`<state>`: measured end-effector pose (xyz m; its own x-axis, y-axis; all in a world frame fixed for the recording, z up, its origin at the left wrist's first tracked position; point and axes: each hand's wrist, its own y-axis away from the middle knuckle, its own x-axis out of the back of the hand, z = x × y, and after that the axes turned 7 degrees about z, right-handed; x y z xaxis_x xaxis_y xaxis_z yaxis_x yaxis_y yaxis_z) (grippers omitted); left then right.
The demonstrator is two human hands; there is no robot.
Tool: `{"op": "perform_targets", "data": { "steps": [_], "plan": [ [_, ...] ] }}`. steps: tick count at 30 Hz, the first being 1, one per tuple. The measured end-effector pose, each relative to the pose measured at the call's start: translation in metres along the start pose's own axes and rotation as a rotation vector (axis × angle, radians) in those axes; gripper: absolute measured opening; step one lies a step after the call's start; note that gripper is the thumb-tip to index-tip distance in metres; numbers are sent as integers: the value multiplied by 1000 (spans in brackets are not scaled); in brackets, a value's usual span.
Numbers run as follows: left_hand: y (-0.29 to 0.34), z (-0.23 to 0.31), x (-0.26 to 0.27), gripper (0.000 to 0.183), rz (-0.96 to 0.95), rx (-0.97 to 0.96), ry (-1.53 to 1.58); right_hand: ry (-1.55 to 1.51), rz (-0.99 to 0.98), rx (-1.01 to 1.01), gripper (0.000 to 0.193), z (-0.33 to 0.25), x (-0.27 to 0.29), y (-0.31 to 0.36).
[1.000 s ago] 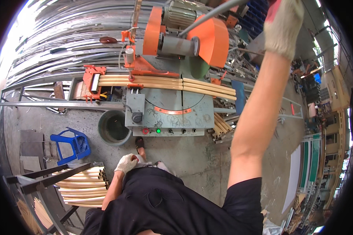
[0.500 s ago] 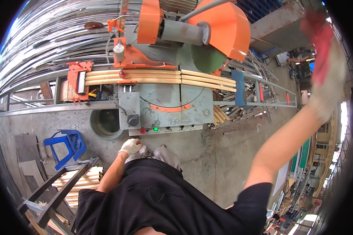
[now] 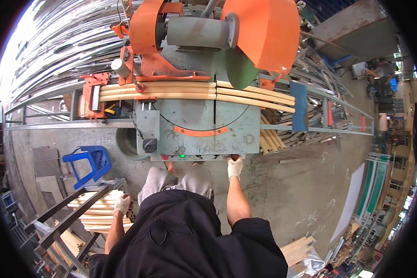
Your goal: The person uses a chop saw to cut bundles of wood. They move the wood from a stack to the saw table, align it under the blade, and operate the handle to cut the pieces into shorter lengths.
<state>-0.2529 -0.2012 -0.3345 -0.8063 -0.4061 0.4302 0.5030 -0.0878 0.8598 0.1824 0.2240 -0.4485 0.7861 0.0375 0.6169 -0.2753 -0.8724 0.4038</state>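
My right hand (image 3: 235, 167), in a white knitted glove with red on the finger side, is closed at the right end of the saw's front control panel (image 3: 204, 158), on what looks like a small dark knob. My left hand (image 3: 123, 204), gloved alike, is low at the left beside the ends of a stack of pale wooden rods (image 3: 97, 214); its fingers are partly hidden. On the grey saw table (image 3: 194, 118) lie several rods (image 3: 171, 92), parted at the slot. The round blade (image 3: 240, 69) and orange guard (image 3: 273, 37) stand over their right-hand pieces.
An orange clamp (image 3: 136, 85) and end stop (image 3: 95, 95) are at the rods' left. A blue stool (image 3: 90, 164) and dark metal rack (image 3: 78, 211) stand left of me. Metal strips (image 3: 46, 60) fill the back left. More rods (image 3: 296, 252) lie behind at right.
My right hand has come down from high at the far right to the control panel. My left hand has moved from beside my leg out to the stacked rods. The view has shifted too.
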Motion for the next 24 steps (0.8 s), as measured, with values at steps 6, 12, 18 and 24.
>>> {"op": "perform_targets", "data": {
  "steps": [6,12,18,24],
  "plan": [
    [52,-8,-33,26,-53,30,29,-176,244,31,28,3,-12,-4],
    [80,45,-58,32,1,-54,-19,78,157,262,22,23,9,-24],
    [84,54,-69,29,-3,-152,116,254,-12,232,29,-23,11,48],
    [43,33,-61,31,-87,-133,39,840,-353,526,56,-92,-68,91]
  ]
}}
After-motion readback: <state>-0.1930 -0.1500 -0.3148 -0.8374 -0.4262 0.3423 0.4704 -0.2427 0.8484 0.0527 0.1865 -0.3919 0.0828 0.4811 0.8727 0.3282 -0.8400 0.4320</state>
